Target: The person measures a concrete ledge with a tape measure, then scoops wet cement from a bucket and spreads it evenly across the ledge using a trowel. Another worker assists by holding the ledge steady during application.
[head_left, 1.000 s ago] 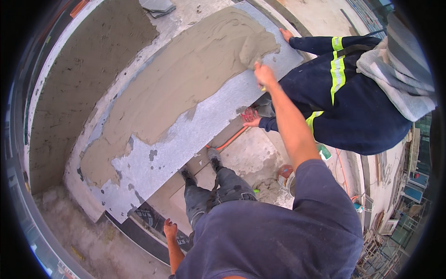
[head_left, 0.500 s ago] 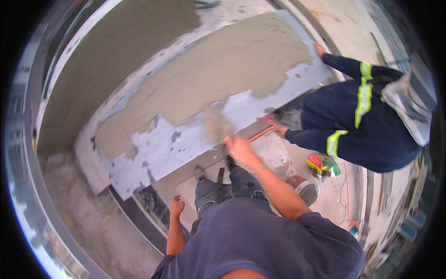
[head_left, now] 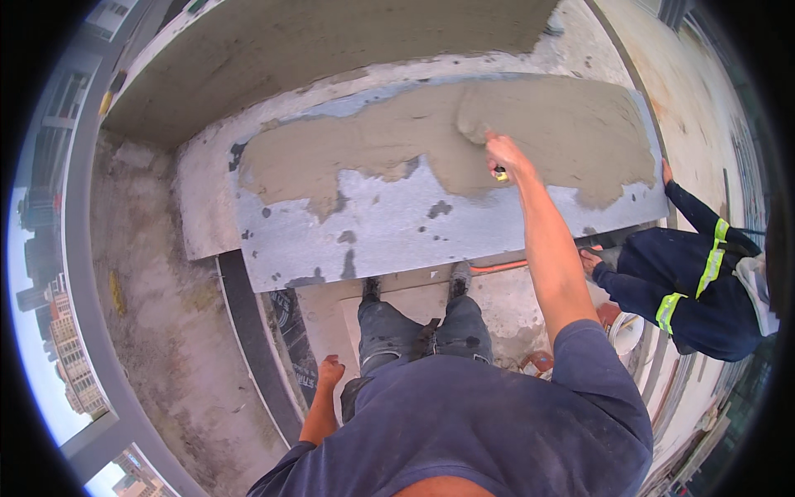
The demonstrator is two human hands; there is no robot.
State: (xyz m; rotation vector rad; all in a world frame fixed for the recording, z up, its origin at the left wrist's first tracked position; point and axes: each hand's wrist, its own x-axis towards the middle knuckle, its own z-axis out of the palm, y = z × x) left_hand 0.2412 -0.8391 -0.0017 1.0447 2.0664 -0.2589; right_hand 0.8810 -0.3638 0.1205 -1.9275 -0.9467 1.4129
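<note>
My right hand (head_left: 507,159) grips the handle of a trowel (head_left: 474,124), whose blade is smeared with mortar and lies against the grey-brown mortar layer (head_left: 563,124). That layer covers much of a long grey slab (head_left: 397,228); its near strip is bare, with dark spatters. My left hand (head_left: 330,370) hangs low by my left side, fingers curled in, and I see nothing in it.
On the right a co-worker in a dark jacket (head_left: 654,265) with reflective bands has one hand (head_left: 667,171) at the slab's end. A bucket (head_left: 625,331) stands nearby. An orange hose-like strip (head_left: 501,266) runs by my feet. Behind the slab rises a mortar-coated wall (head_left: 331,45).
My right hand has carried the trowel from over the bare near strip out onto the mortar. My view has turned, so the slab now lies more level and the co-worker sits farther right.
</note>
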